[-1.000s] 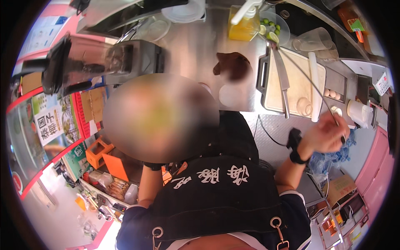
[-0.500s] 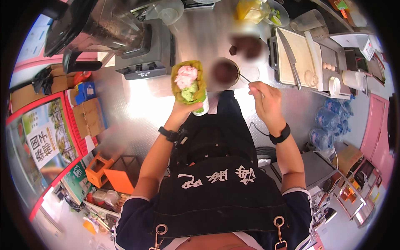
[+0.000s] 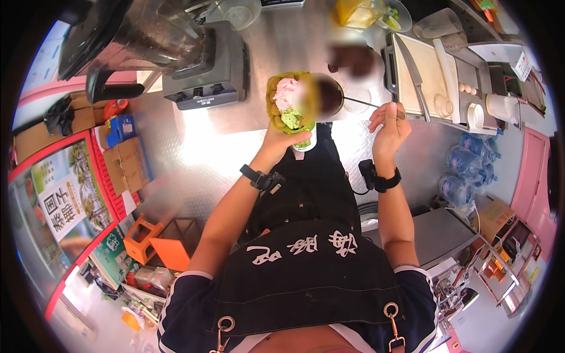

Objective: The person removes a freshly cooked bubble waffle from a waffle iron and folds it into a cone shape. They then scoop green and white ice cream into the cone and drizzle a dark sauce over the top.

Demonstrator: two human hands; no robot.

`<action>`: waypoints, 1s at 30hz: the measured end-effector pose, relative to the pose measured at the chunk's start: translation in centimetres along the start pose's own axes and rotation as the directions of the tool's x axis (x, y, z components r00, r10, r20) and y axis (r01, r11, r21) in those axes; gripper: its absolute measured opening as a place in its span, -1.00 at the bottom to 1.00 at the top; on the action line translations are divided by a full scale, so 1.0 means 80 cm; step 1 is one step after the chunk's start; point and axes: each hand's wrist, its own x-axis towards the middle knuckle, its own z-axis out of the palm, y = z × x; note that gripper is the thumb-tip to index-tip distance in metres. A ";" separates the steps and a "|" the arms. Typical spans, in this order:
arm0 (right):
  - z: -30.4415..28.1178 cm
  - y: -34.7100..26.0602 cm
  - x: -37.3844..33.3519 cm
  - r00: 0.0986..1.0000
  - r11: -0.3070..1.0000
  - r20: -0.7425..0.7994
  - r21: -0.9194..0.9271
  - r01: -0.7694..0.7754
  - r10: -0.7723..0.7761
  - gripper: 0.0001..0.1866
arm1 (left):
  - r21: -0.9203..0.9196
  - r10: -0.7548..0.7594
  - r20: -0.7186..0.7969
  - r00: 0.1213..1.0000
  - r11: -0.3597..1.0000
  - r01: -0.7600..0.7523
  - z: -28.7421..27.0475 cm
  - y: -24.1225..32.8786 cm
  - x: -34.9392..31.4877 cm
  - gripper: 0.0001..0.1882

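Observation:
My left hand (image 3: 275,144) is closed around a white and green paper cup (image 3: 308,140). In its top sits a green waffle (image 3: 272,101) with a pink ice cream scoop (image 3: 286,93) and a green ice cream scoop (image 3: 290,118). Right against the waffle's right side is a round bowl of something dark brown (image 3: 328,97), badly blurred. My right hand (image 3: 389,125) pinches the end of a thin, dark long-handled utensil (image 3: 362,102), which lies nearly level. Its other end is at the bowl and cannot be made out.
A blender (image 3: 206,73) stands on the steel counter (image 3: 276,53) at left. A blurred dark container (image 3: 356,60) is behind the bowl. On the right, a knife (image 3: 414,70) lies on a cutting board (image 3: 406,88). Water jugs (image 3: 465,162) stand on the floor.
My left hand has brought the cup and waffle rightward and slightly up, up against the bowl. My right hand has shifted right, and the utensil's handle has swung closer to level.

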 end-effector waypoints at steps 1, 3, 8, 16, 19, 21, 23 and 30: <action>-0.001 -0.001 -0.002 1.000 1.000 -0.004 -0.002 -0.010 0.010 -0.60 | 0.001 0.002 -0.005 1.000 1.000 -0.002 0.001 0.000 0.000 -0.30; -0.003 -0.004 -0.005 0.999 1.000 -0.013 -0.006 -0.030 0.030 -0.59 | 0.011 0.018 -0.005 1.000 1.000 -0.018 0.002 0.001 0.002 -0.33; -0.004 -0.017 -0.011 1.000 0.998 0.005 -0.054 -0.016 0.016 -0.58 | 0.037 0.027 -0.003 1.000 0.999 -0.027 0.004 0.007 0.002 -0.38; -0.029 0.010 0.010 0.988 0.982 -0.079 0.143 -0.121 0.133 -0.60 | 0.049 0.016 -0.024 1.000 0.999 -0.015 0.009 0.009 0.001 -0.37; -0.039 0.007 0.011 0.975 0.971 -0.131 0.183 -0.153 0.178 -0.60 | 0.055 0.016 -0.033 0.999 0.998 -0.014 0.008 0.008 0.002 -0.35; -0.047 0.010 0.012 0.976 0.965 -0.117 0.207 -0.158 0.185 -0.61 | 0.042 -0.013 -0.033 0.999 0.999 0.015 0.008 0.010 0.002 -0.33; -0.051 0.012 0.014 0.974 0.960 -0.111 0.226 -0.167 0.196 -0.60 | 0.056 -0.010 -0.052 0.999 0.998 0.012 0.004 0.006 0.001 -0.30; -0.078 0.019 0.028 0.953 0.943 -0.199 0.289 -0.165 0.227 -0.58 | 0.166 0.048 -0.063 0.997 0.985 -0.037 -0.016 0.004 0.007 -0.26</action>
